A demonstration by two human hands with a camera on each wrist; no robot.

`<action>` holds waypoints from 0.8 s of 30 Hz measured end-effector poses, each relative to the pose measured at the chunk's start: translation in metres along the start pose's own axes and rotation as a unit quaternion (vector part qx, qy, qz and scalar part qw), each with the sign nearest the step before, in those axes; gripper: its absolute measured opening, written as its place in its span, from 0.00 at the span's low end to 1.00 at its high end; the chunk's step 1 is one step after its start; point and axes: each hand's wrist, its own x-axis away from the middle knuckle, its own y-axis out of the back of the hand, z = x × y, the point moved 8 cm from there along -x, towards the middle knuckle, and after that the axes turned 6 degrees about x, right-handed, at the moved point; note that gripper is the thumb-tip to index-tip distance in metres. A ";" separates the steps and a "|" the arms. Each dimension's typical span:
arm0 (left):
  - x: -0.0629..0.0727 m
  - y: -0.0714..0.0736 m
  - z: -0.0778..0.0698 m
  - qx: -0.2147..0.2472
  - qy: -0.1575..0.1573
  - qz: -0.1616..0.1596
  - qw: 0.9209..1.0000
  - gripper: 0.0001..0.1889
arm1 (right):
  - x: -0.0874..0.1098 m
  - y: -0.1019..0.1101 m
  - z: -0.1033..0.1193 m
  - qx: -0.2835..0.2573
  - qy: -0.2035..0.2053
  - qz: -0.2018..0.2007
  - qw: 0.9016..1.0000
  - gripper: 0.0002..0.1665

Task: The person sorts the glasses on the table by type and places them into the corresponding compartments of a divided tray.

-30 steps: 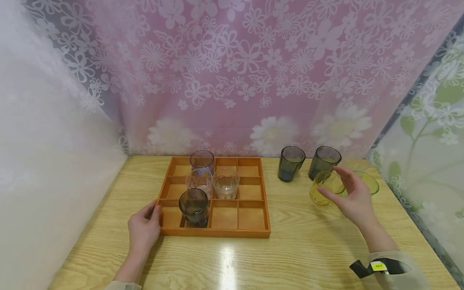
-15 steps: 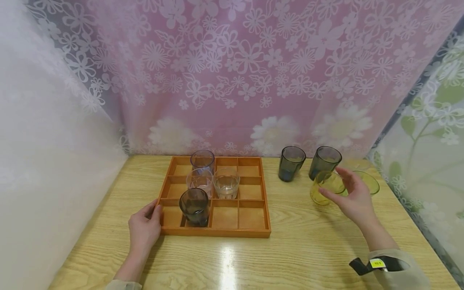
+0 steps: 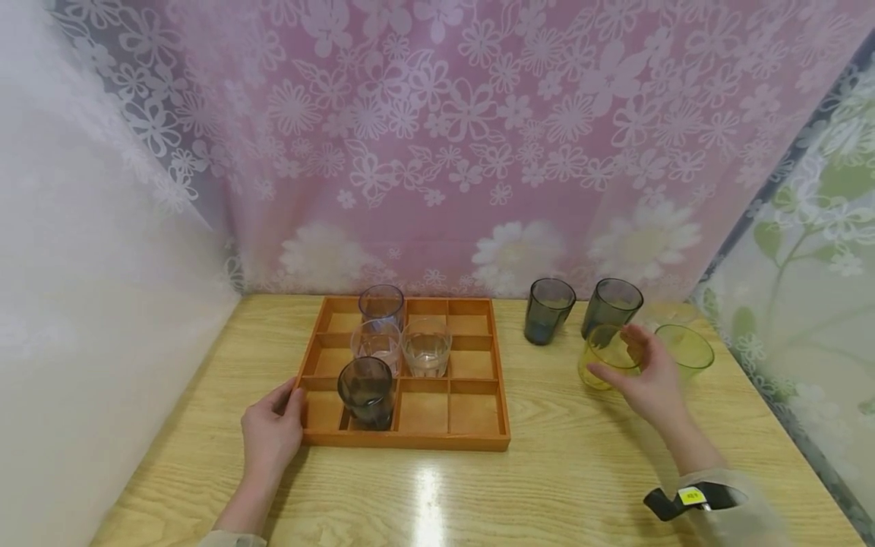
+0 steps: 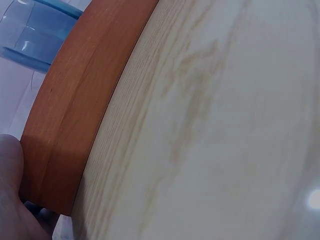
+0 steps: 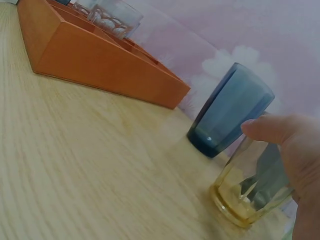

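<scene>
My left hand (image 3: 272, 429) grips the left wall of a wooden divided tray (image 3: 410, 440), its thumb at the edge in the left wrist view. The tray holds a blue-rimmed glass (image 3: 381, 302) at the back, two clear glasses, one of them a clear glass (image 3: 427, 348) near the centre, and a dark grey glass (image 3: 367, 389) in the front row. To the right, my right hand (image 3: 655, 386) holds a yellow glass (image 5: 235, 202) by its sides, thumb near the rim. The glass stands upright, on or very near the table. Most of the right fingers are hidden behind it.
Behind the yellow glass stand two dark grey glasses, the left one (image 3: 549, 311) apart and the right one (image 3: 611, 304) close to it. A green glass (image 3: 687, 353) sits right of my hand. A floral curtain (image 3: 444, 190) hangs along the table's back edge.
My right hand has shifted slightly left with the yellow glass, showing more of the green glass. The left hand and the tray stay put.
</scene>
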 end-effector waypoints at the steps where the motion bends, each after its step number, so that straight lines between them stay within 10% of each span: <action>1: 0.000 0.000 0.000 -0.001 0.001 -0.001 1.000 0.15 | 0.000 -0.002 -0.001 -0.006 -0.001 0.000 1.000 0.59; 24: 0.001 0.002 -0.001 -0.001 -0.006 -0.005 1.000 0.15 | 0.004 -0.016 -0.022 -0.042 -0.045 0.009 0.998 0.55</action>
